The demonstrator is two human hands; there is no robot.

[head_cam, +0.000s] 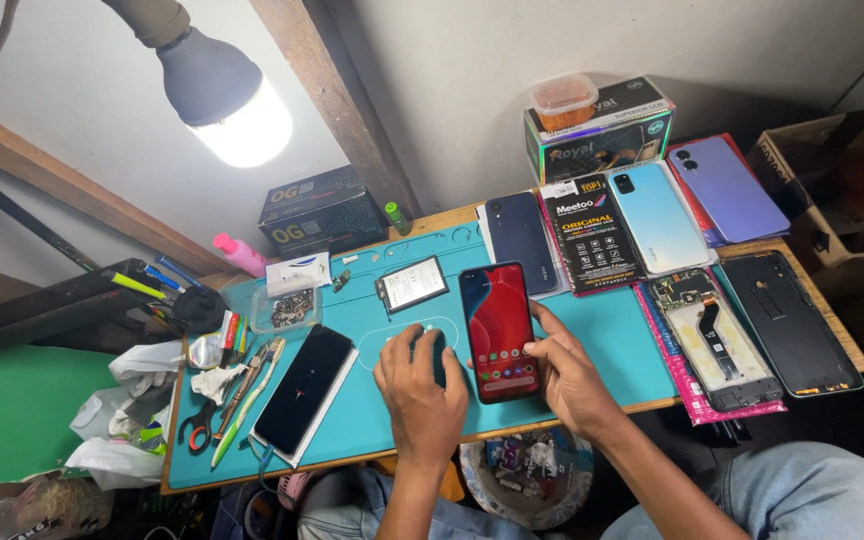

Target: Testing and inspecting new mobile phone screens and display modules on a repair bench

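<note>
Teal work mat [612, 340] covers most of the tabletop [752, 246]. Lit phone [497, 330], red wallpaper, lies face up at front-center, screen w/ icons showing. Right hand [570, 380] rests along its right edge, thumb against the side near the bottom, fingers [550, 322] laid beside it — loose steadying contact, not a closed grip, likely so the phone stays put on the mat. Left hand [420, 392] is just left of the phone, fingers curled down over something dark on the mat; grip closed-ish but can't tell what's under it, hand hides it.

Left front: dark phone [303, 387] face up on a white sheet, screen off. Scissors [195, 432], tweezers and pens [244, 385] lined along left edge, w/in reach. Small clear tray of screws [285, 308] toward back-left, keeps small parts together. Battery [411, 283] sits behind the lit phone. Back edge: dark blue phone [519, 242], black parts pack [590, 233], pale blue phone [659, 216], purple phone [733, 186], backs up. Right end: opened phone [714, 340] w/ board exposed on pink bag, black back cover [790, 322] beside it. Bare bulb [224, 95] hangs over back-left corner for light.
</note>
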